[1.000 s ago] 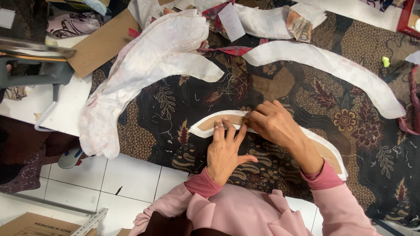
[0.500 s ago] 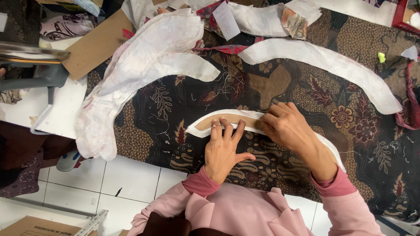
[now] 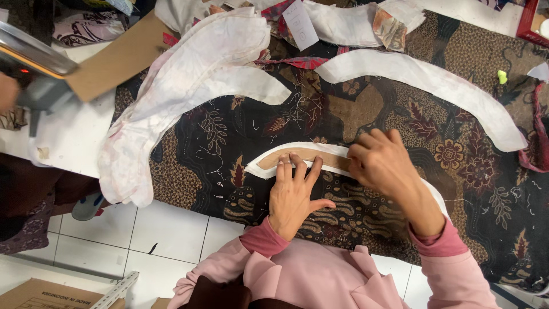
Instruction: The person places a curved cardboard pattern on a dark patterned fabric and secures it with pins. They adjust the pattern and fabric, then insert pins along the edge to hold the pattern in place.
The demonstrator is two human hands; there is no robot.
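Here, at frame centre, the left hand [image 3: 293,197] lies flat, fingers spread, pressing the left end of the curved strip [image 3: 297,155] onto the patterned cloth [image 3: 366,109]. The strip's long axis runs left to right, bending toward lower right. The right hand [image 3: 380,163], fingers curled together, pinches its upper edge just beside.

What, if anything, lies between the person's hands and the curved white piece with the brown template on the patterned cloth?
Nothing visible does: the left hand presses flat on the curved white piece and its brown template, and the right hand rests directly on the same piece.
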